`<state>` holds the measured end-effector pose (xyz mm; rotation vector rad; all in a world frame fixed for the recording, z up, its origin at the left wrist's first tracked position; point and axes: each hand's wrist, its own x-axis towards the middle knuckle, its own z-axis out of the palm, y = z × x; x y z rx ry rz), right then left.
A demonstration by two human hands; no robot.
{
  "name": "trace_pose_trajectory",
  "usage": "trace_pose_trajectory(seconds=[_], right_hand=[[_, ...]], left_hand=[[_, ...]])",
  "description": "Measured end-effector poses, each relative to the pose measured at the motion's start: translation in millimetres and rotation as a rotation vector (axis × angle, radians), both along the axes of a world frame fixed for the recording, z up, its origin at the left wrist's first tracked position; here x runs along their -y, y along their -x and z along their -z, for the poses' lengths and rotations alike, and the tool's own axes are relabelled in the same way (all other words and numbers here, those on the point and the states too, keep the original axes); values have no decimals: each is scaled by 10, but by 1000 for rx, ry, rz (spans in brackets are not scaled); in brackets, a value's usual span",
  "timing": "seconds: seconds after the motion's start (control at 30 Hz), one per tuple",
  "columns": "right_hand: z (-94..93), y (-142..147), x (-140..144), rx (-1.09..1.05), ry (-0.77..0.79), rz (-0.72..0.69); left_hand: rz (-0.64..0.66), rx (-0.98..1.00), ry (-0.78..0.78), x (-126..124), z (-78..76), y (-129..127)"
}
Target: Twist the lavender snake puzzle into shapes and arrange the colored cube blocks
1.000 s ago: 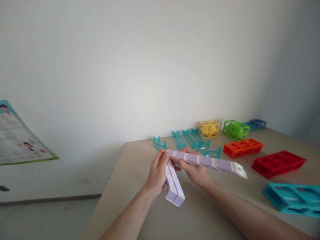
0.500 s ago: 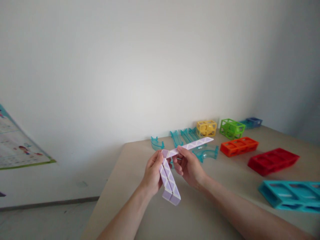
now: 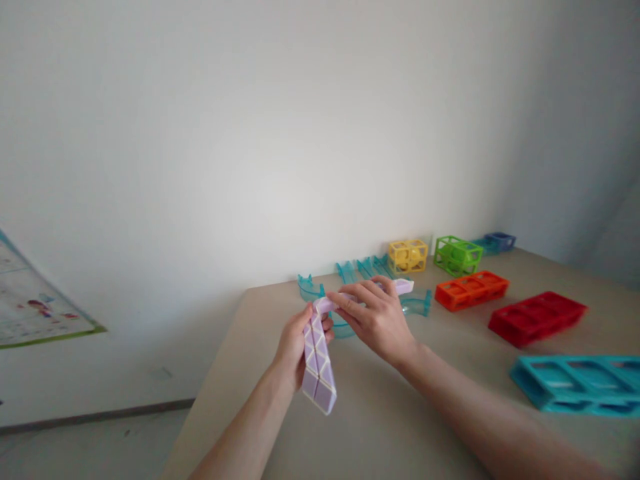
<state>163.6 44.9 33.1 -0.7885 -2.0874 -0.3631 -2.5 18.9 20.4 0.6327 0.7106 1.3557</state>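
Lilac block chain (image 3: 319, 363), right hand (image 3: 380, 320) palm-down

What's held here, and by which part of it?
A lilac strip: the left hand grips its doubled section near the bend; the right hand lies over its single section, grip unclear.

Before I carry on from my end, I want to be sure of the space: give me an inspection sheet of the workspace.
Surface: beige table against the wall.
Things in hand: purple segmented toy, bent, held above the table.
Clutter: clear teal track pieces; yellow, green, orange, red, light-blue and dark-blue blocks.
Hands: left hand grips the toy's doubled section; right hand lies over the extended part, thumb hidden.
Cables: nothing seen.
Surroundings: poster at left, partly out of frame.
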Motion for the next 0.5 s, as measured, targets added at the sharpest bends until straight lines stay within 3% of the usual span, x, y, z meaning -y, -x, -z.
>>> trace_pose_trajectory(seconds=[0.23, 0.5], right_hand=[[109, 32, -4, -33, 25, -38], [160, 238, 194, -200, 372, -128]], left_hand=[[-20, 0, 22, -56, 50, 26], [-180, 23, 67, 61, -67, -21]])
